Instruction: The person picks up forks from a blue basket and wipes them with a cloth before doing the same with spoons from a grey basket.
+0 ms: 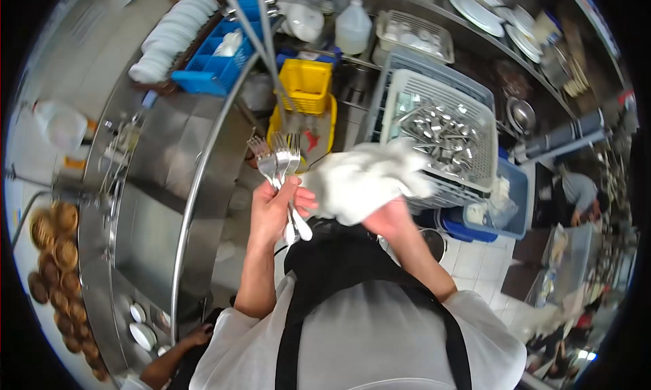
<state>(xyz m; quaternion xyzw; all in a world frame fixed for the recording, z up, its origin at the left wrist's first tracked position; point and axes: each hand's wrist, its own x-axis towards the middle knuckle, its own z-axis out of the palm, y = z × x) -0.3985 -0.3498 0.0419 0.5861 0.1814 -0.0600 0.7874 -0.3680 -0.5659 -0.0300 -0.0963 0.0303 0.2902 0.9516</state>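
Observation:
My left hand (274, 210) is closed around a few forks (279, 161), their tines pointing up and away from me and the handle ends sticking out below my fingers. A white cloth (366, 181), smeared by motion, hangs in front of my right hand (390, 219). The cloth covers most of my right fingers, which seem to grip it. To the right of the cloth, a light grey plastic rack (392, 112) holds a heap of loose cutlery (441, 135), mostly spoons as far as I can see.
On the left runs a steel sink counter (203, 254) with a metal rail. Ahead stand a yellow mop bucket (305, 85), a blue cutlery caddy (203, 81) and stacked white dishes (173, 37). A blue-grey bin (519, 200) sits right. Another person's arm (169, 356) shows at lower left.

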